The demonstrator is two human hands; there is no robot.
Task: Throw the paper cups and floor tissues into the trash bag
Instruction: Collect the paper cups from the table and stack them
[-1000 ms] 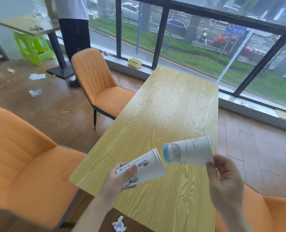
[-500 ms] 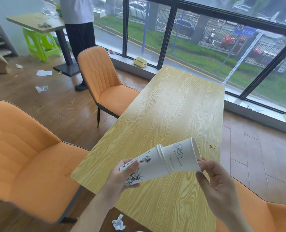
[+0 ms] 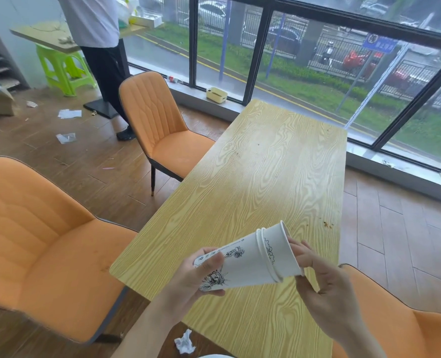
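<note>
White paper cups point(image 3: 250, 259) with black drawings are nested into one stack and held sideways above the near end of the wooden table point(image 3: 265, 177). My left hand point(image 3: 196, 275) grips the narrow bottom end of the stack. My right hand point(image 3: 325, 288) holds the rim end of the outermost cup, fingers touching its mouth. A crumpled white tissue point(image 3: 185, 342) lies on the floor under the table's near corner. More tissues point(image 3: 69, 113) and a clear wrapper point(image 3: 66, 137) lie on the floor at the far left. No trash bag is in view.
Orange chairs stand at near left point(image 3: 41, 241), mid left point(image 3: 160, 130) and near right point(image 3: 408, 329). A person point(image 3: 98, 40) stands by a far table next to a green stool point(image 3: 64, 68). A yellow box point(image 3: 216, 94) sits on the window sill. Crumbs point(image 3: 327, 224) mark the table's right edge.
A second ago each hand held a separate cup. My right hand has pushed its cup over the left-hand cup, and they are now nested deeper into one stack.
</note>
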